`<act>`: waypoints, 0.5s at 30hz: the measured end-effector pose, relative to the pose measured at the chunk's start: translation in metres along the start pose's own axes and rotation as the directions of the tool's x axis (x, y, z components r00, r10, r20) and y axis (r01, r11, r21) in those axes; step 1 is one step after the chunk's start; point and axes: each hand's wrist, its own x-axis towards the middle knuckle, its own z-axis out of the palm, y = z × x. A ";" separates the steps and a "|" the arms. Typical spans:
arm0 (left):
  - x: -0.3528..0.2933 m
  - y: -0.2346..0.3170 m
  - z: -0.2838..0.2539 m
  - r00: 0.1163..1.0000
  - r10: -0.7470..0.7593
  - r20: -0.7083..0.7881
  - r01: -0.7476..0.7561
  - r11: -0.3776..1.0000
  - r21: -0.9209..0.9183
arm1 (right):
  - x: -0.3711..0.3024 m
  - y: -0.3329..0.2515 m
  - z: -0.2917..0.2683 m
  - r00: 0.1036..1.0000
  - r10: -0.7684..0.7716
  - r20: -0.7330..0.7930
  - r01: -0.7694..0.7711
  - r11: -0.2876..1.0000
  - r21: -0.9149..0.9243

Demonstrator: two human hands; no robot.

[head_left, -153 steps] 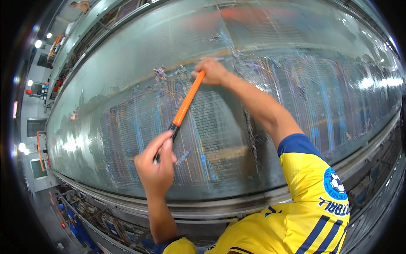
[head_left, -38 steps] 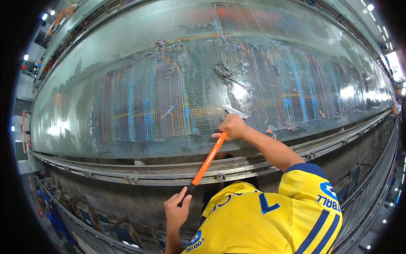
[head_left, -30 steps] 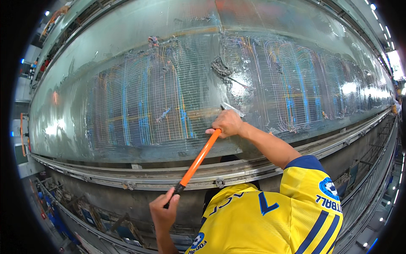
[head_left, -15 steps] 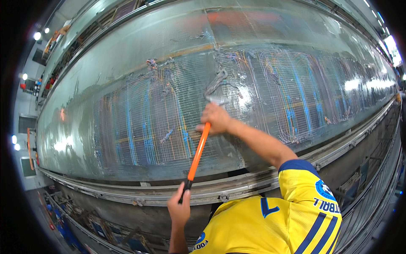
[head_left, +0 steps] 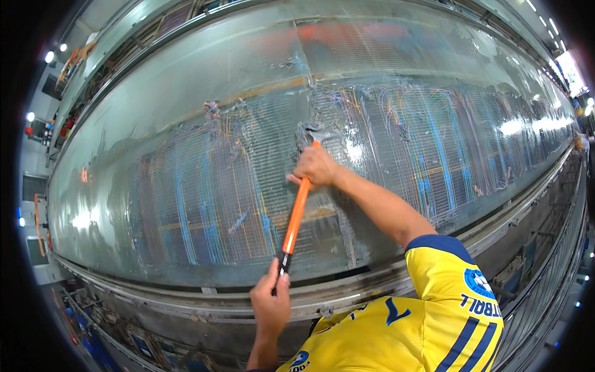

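Observation:
A long-handled scraper [head_left: 297, 212] with an orange shaft and black end grip slants across the middle of the view. My left hand [head_left: 271, 302] is wrapped round the black grip at its near end. My right hand [head_left: 315, 168] grips the shaft close to the grey metal head [head_left: 325, 134]. That head rests on a wide, wet, grey-green surface [head_left: 322, 239]. Clumped grey residue [head_left: 304, 132] lies against the head's left side. Beneath and beside it run fine parallel ridges, with blue, orange and purple streaks of what looks like paint.
A metal rail [head_left: 186, 297] runs along the surface's near edge, close to my body. Orange residue [head_left: 212, 108] and a small blue scrap [head_left: 238, 222] lie on the ridges to the left. Railings [head_left: 545, 266] and racks stand at the near right.
Both hands have pushed the scraper farther across the surface. The grey residue that trailed beyond the head is now bunched against it. The view has shifted slightly.

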 end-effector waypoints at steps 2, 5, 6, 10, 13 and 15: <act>0.055 0.015 0.001 0.998 -0.055 0.019 0.056 0.998 -0.042 | 0.019 0.052 0.004 1.000 0.015 -0.013 -0.016 0.999 -0.037; 0.143 0.035 0.017 0.996 -0.077 0.050 0.082 0.991 -0.101 | 0.055 0.137 0.006 0.996 0.089 0.025 -0.084 0.987 -0.133; 0.161 0.038 0.022 0.995 -0.084 0.052 0.089 0.989 -0.120 | 0.071 0.155 0.007 0.992 0.115 0.047 -0.106 0.979 -0.173; 0.154 0.008 0.056 0.976 -0.215 0.014 0.201 0.885 -0.421 | 0.120 0.153 0.058 0.960 0.040 0.275 -0.026 0.998 -0.053; 0.069 -0.020 0.050 0.940 -0.341 -0.015 0.241 0.693 -0.679 | 0.148 0.026 0.097 0.982 -0.135 0.133 0.101 0.966 0.237; 0.018 -0.022 0.021 0.881 -0.466 -0.086 0.209 0.546 -0.811 | 0.153 -0.062 0.087 0.971 -0.168 -0.169 0.218 0.913 0.346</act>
